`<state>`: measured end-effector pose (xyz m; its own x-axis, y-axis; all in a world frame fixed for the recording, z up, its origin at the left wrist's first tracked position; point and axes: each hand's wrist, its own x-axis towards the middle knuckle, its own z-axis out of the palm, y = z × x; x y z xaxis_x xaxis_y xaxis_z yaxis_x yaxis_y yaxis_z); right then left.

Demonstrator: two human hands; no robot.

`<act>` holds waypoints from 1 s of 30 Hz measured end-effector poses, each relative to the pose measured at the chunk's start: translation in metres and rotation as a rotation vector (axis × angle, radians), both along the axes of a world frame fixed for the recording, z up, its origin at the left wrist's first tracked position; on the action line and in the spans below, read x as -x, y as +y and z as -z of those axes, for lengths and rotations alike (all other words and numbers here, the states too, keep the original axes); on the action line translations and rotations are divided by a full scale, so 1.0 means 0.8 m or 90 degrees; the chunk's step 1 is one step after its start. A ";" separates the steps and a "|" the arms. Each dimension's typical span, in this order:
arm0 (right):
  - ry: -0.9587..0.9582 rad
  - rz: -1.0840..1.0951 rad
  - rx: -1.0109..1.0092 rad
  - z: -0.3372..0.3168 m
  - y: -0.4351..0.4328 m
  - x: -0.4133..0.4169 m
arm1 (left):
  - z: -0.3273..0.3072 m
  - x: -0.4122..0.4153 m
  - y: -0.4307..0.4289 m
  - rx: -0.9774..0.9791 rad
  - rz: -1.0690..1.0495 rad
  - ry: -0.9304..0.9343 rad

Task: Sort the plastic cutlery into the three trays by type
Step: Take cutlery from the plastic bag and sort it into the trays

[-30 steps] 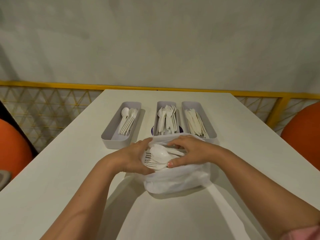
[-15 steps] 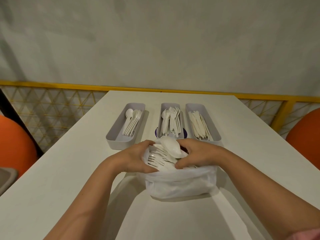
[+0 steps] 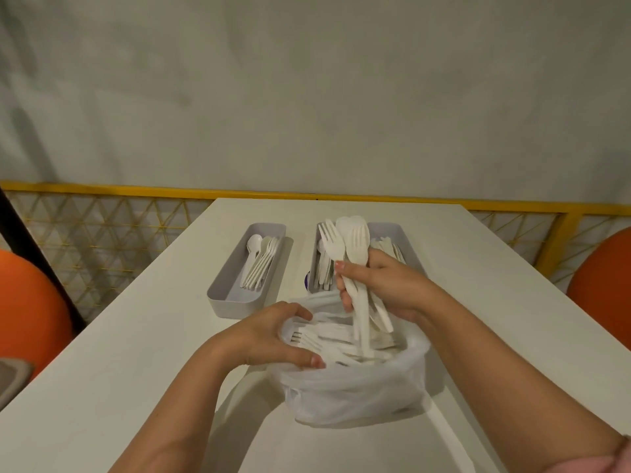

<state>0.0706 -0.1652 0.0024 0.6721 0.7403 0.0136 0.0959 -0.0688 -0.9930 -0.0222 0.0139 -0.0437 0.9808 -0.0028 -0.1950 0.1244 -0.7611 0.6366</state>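
At my far left an orange seat [image 3: 30, 302] sits behind the worktop [image 3: 129, 353], with a yellow mesh railing [image 3: 102, 240] running along the wall. A grey object [image 3: 13, 377] is cut off by the left edge, and I cannot tell what it is.

Three grey trays lie side by side at the far end of the worktop. The left tray [image 3: 235, 307] holds spoons [image 3: 259, 264]. The middle tray [image 3: 313, 264] holds forks [image 3: 324, 271], and the right tray [image 3: 403, 237] holds knives [image 3: 392, 249]. A translucent plastic bag [image 3: 355, 394] stands just in front of the trays, with loose cutlery [image 3: 334, 343] heaped inside it. Another orange seat [image 3: 601, 285] shows at the far right.

My left hand [image 3: 273, 336] curls around the bag's left rim, with the thumb on the near side and the fingers on the far side, holding the mouth open. My right hand [image 3: 386, 285] is raised above the bag. It is closed around a bundle of cutlery [image 3: 351, 244] that includes forks and at least one spoon. The heads point up and the handles point down into the bag.

That bundle and my right hand cover most of the middle tray and the near half of the right one. Something purple [image 3: 307, 279] peeks out beside the middle tray's near corner, too hidden to identify. I cannot count the pieces in my grip.
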 end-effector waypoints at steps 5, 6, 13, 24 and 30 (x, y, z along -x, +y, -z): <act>0.214 0.055 -0.210 -0.014 0.010 -0.017 | -0.014 -0.004 -0.006 0.019 -0.046 -0.134; 0.228 0.062 -0.226 -0.017 0.010 -0.021 | -0.021 -0.007 -0.009 0.018 -0.062 -0.186; 0.211 0.076 -0.258 -0.020 0.010 -0.037 | -0.080 -0.052 -0.038 0.145 -0.207 -0.390; 0.061 0.084 -0.141 -0.015 -0.003 -0.042 | -0.097 -0.112 -0.074 0.446 -0.253 -0.199; 0.100 0.175 -0.174 -0.018 -0.005 -0.045 | -0.103 -0.115 -0.080 0.593 -0.260 -0.225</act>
<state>0.1067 -0.1695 0.0165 0.8534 0.5171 0.0658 -0.0437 0.1968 -0.9795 0.0702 -0.0505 0.0388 0.9413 0.3375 0.0091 -0.0454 0.0997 0.9940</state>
